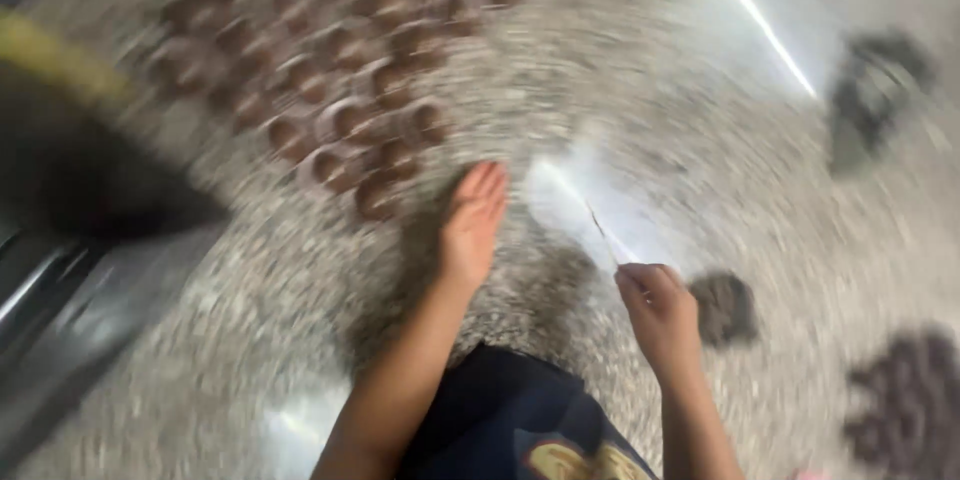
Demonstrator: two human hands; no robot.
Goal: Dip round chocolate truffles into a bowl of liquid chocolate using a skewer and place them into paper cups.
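Hands over a speckled floor beside rows of small brown cups

The left hand (472, 223) stretches flat, fingers released, toward the blurred brown clay cups (340, 70) just ahead of it on the floor (700, 120). The right hand (657, 312) is clenched, pinching a thin stick (602, 233) that points up and away from it.

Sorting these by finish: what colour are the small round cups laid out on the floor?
Brown, as far as the blur allows; the small round cups show in the head view.
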